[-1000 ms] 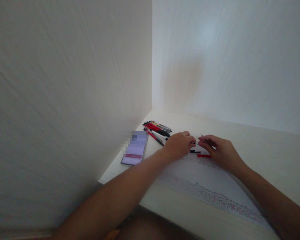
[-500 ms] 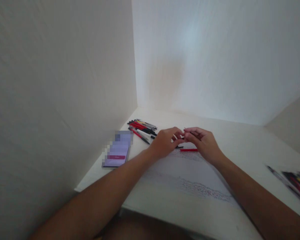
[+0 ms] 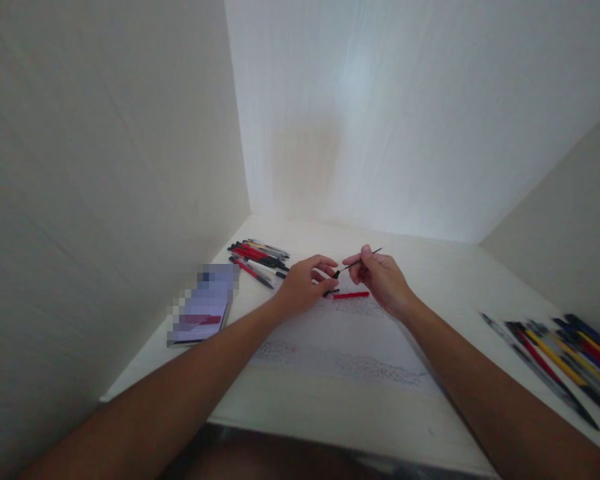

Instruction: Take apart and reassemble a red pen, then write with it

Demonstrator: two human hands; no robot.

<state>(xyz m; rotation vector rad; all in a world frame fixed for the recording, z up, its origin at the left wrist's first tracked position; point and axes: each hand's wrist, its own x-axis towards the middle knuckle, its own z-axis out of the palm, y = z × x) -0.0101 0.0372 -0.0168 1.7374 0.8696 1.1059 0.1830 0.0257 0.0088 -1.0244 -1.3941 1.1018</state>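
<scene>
One slim rod [image 3: 350, 265] slants up rightward between right fingers [image 3: 367, 253].

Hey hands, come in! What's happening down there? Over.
Left hand pinching small black piece. Right hand gripping thin dark rod. Red stick on paper, close to both hands.

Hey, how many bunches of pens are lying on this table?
2. One bunch of pens lies on the left, near the phone; the other bunch lies on the right, running past the picture's edge. More may be hidden.
</scene>
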